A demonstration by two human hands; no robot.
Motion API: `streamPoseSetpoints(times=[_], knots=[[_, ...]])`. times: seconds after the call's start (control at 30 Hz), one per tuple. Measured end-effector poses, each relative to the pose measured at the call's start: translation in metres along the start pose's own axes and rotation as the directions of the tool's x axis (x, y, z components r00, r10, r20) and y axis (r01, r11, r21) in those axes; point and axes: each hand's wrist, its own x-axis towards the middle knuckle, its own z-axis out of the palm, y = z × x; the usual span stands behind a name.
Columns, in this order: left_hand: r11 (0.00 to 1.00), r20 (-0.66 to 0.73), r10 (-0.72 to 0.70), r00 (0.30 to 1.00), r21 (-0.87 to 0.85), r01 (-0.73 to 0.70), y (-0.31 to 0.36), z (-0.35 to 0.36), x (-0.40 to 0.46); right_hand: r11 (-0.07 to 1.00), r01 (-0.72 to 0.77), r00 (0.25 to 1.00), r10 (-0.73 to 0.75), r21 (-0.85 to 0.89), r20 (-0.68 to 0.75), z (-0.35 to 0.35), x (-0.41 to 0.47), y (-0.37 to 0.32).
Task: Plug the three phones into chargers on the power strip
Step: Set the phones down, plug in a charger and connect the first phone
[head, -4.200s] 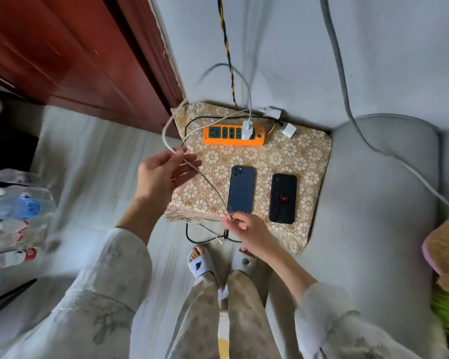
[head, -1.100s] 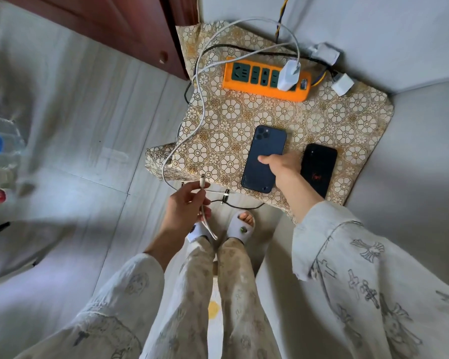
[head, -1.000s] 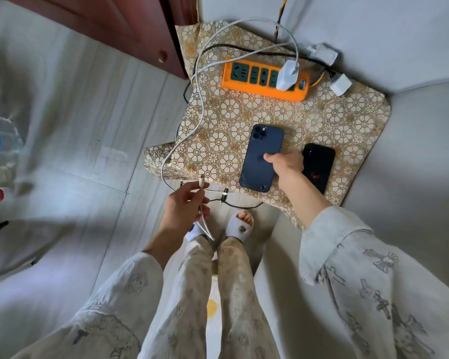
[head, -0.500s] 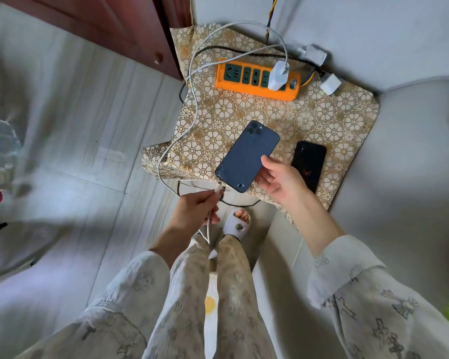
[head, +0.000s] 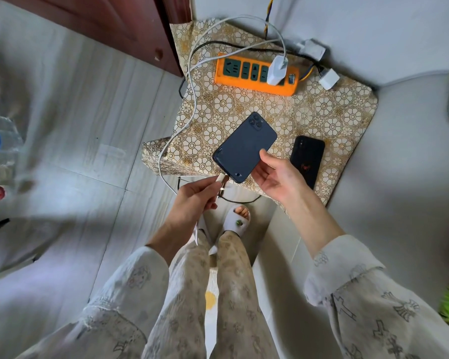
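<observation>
A flat orange plastic power strip with dark green sockets is lying near the far edge of a beige cloth patterned with gold and white flowers. A white cube charger is showing against the orange. A matte navy-blue phone and a glossy black phone with a small red mark are contrasting with the cloth.

The blue phone no longer lies flat on the patterned cushion. The right hand has lifted it at the cushion's near edge and turned it, so its bottom end now points to the left hand. The left hand, which held the white cable lower before, has brought the cable's plug up until it is at the phone's bottom end.
</observation>
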Motion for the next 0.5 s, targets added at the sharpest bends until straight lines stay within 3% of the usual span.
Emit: streamPoseSetpoints(times=[0.5], knots=[[0.999, -0.024, 0.014, 1.000, 0.043, -0.013, 0.0020, -0.0044, -0.0009, 1.000, 0.019, 1.000, -0.019, -0.015, 0.000, -0.0007, -0.0039, 0.0010]])
